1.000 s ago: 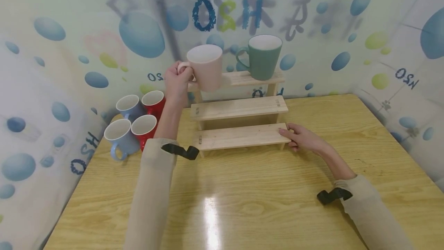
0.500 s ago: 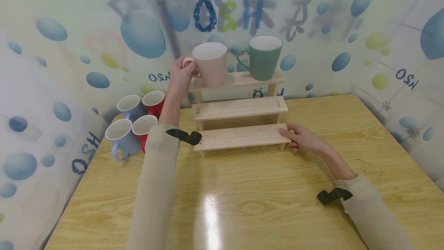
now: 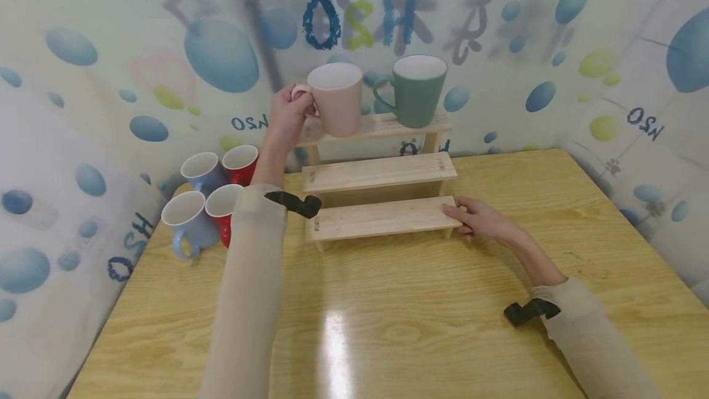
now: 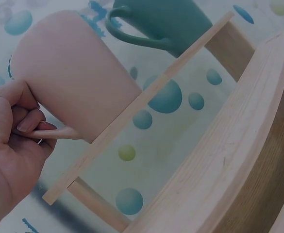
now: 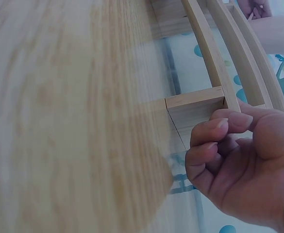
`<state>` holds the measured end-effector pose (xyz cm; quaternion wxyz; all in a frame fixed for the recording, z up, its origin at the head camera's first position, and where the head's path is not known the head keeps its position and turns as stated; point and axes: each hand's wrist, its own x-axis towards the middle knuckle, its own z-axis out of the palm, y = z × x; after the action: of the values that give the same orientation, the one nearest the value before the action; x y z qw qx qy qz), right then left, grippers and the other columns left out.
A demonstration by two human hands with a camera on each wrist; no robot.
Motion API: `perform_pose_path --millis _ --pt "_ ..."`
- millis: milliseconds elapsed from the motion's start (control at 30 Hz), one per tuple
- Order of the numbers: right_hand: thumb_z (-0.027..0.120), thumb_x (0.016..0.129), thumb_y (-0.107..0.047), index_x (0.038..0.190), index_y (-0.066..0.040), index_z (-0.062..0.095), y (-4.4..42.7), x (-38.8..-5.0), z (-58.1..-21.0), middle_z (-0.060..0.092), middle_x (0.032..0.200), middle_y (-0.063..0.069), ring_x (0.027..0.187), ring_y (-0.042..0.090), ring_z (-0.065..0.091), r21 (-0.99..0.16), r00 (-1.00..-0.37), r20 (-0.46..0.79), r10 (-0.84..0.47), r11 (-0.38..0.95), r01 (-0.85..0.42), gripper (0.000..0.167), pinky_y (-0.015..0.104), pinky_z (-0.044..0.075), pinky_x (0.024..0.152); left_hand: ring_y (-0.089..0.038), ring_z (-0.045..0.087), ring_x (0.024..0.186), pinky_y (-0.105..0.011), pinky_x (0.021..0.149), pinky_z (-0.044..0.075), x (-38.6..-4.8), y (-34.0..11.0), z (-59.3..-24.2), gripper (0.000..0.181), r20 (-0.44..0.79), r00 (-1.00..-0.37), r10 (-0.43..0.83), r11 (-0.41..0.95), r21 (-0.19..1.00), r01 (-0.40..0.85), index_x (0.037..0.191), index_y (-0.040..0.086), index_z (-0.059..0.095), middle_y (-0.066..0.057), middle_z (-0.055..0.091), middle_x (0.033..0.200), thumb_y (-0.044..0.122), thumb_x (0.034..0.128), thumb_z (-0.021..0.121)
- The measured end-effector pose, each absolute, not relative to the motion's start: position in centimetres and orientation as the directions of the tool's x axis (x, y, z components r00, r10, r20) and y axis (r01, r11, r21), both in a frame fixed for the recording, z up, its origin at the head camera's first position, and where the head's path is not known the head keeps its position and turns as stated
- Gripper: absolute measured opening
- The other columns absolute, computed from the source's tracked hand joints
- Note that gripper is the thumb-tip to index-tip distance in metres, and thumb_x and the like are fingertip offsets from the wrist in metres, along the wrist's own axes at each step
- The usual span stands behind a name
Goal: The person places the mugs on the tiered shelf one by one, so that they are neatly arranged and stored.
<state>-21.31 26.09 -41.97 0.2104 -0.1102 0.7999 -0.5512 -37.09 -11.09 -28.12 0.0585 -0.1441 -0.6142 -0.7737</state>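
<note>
A pink mug (image 3: 335, 101) stands upright at the left end of the top step of a wooden three-step rack (image 3: 382, 217). My left hand (image 3: 288, 117) grips its handle, and in the left wrist view the mug's base (image 4: 91, 136) meets the top board. To its right on the same step is a green mug (image 3: 419, 92), handle pointing left. My right hand (image 3: 480, 220) pinches the right end of the lowest step, thumb on top; in the right wrist view its curled fingers (image 5: 205, 158) sit under the board's edge.
On the table's left side, blue mugs (image 3: 191, 221) and red mugs (image 3: 226, 202) stand close together, partly behind my left forearm. A wall sheet (image 3: 498, 79) with blue and green spots rises right behind the rack. The wooden table (image 3: 421, 313) extends in front.
My left hand has carried the pink mug slightly right and back onto the top step. The right hand keeps its hold on the lowest step. The head view has shifted a little.
</note>
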Motion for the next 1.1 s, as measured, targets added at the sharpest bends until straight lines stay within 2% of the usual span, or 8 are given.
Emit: perform_pose_path --millis 300,500,667,800,967,1100 --pt "0.043 0.109 -0.036 0.093 -0.002 0.032 25.8 -21.4 -41.8 0.032 0.066 0.002 0.058 0.014 0.036 -0.922 -0.889 -0.22 -0.401 0.383 0.055 0.038 0.029 0.037 0.057 -0.014 0.045 0.068 -0.024 0.068 0.041 -37.3 -11.3 -27.7 0.026 0.286 -0.955 0.083 -0.204 0.943 0.265 0.075 0.009 0.042 0.0 0.04 0.068 -0.006 0.0937 0.05" --pt "0.043 0.108 -0.036 0.092 -0.002 0.032 25.9 -21.4 -41.9 0.032 0.066 0.002 0.058 0.014 0.036 -0.92 -0.891 -0.22 -0.397 0.389 0.054 0.039 0.028 0.037 0.057 -0.015 0.052 0.079 -0.026 0.077 0.046 -37.0 -11.5 -27.9 0.018 0.264 -0.962 0.07 -0.13 0.958 0.254 0.083 0.01 0.049 -0.002 0.051 0.081 0.0 0.0972 0.054" --pt "0.043 0.108 -0.036 0.092 -0.003 0.031 26.0 -21.3 -42.0 0.031 0.065 0.001 0.057 0.014 0.036 -0.924 -0.89 -0.216 -0.401 0.379 0.054 0.039 0.029 0.037 0.056 -0.017 0.057 0.086 -0.029 0.085 0.048 -36.8 -11.7 -28.2 0.013 0.261 -0.962 0.078 -0.102 0.962 0.253 0.091 0.011 0.049 -0.004 0.052 0.089 0.001 0.0973 0.054" --pt "0.043 0.109 -0.035 0.091 -0.003 0.031 26.1 -21.4 -42.1 0.03 0.065 0.001 0.057 0.014 0.035 -0.925 -0.89 -0.211 -0.404 0.376 0.048 0.039 0.028 0.037 0.056 -0.018 0.058 0.097 -0.032 0.094 0.046 -36.3 -11.8 -28.4 0.015 0.267 -0.959 0.091 -0.058 0.963 0.263 0.106 0.012 0.052 -0.004 0.055 0.101 0.0 0.0976 0.053" --pt "0.043 0.109 -0.035 0.092 -0.003 0.03 26.1 -21.4 -42.1 0.029 0.066 0.001 0.057 0.013 0.034 -0.926 -0.889 -0.213 -0.405 0.373 0.052 0.039 0.029 0.037 0.056 -0.02 0.055 0.113 -0.038 0.105 0.042 -35.5 -12.1 -28.6 0.031 0.259 -0.962 0.083 -0.013 0.966 0.259 0.128 0.012 0.05 -0.008 0.056 0.12 0.001 0.0984 0.054" --pt "0.043 0.109 -0.035 0.091 -0.003 0.03 26.1 -21.4 -42.1 0.029 0.066 0.001 0.057 0.013 0.033 -0.927 -0.89 -0.209 -0.405 0.372 0.048 0.038 0.029 0.037 0.056 -0.025 0.051 0.122 -0.041 0.108 0.038 -34.8 -12.5 -28.8 0.041 0.276 -0.959 0.065 0.022 0.96 0.278 0.137 0.01 0.048 -0.015 0.053 0.134 0.003 0.0977 0.056"
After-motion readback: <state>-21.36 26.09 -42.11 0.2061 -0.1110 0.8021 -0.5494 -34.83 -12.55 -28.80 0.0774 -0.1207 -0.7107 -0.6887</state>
